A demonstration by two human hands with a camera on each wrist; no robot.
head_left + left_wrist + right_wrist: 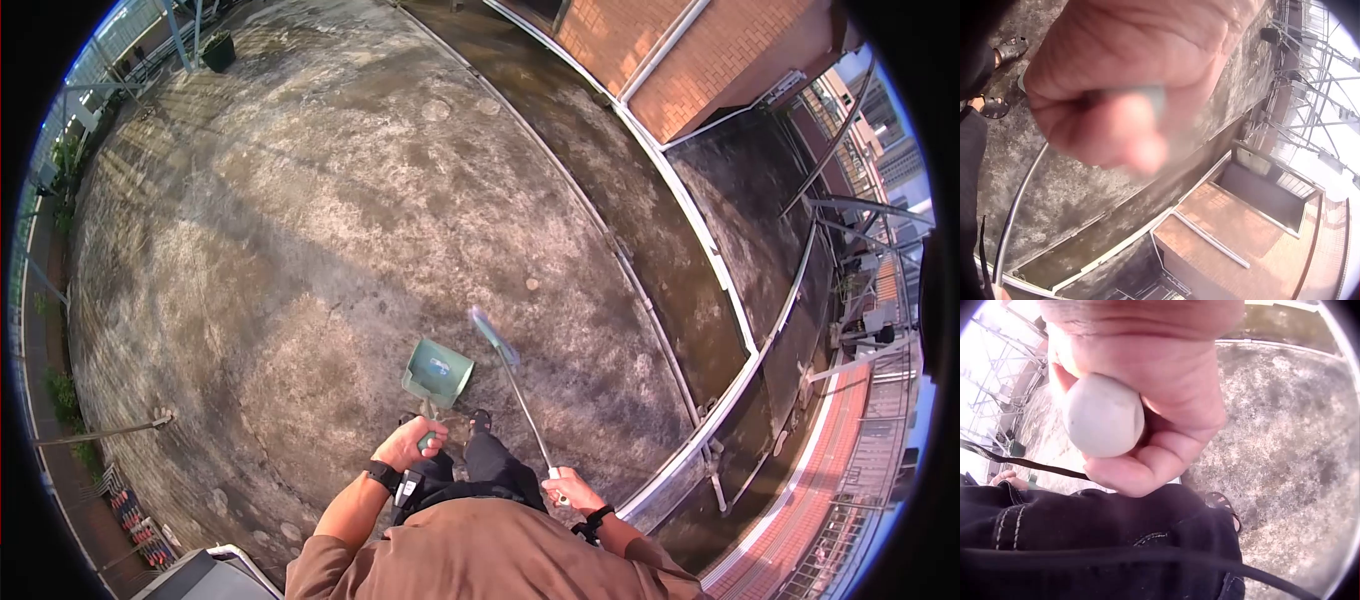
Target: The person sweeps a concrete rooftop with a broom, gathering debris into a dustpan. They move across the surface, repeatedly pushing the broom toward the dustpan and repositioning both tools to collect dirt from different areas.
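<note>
In the head view my left hand [410,444] grips the green handle of a light green dustpan [458,378], which is held out in front of my feet with a small pale patch inside its pan. My right hand [574,487] holds a broom [522,405] by the white end of its thin metal pole. Its narrow pale blue-green head lies to the right of the dustpan, a short way apart. The left wrist view shows the left fingers [1066,125] curled round the green grip. Seen from the right wrist, the rounded white pole end [1104,415] pokes out of the curled right hand [1179,412].
Stained concrete floor [300,200] spreads ahead. A low ridge [570,180] and a white-edged kerb [700,225] run along the right, beside a brick structure [690,60]. A dark planter [217,52] stands far left; a grey box [190,578] is at lower left.
</note>
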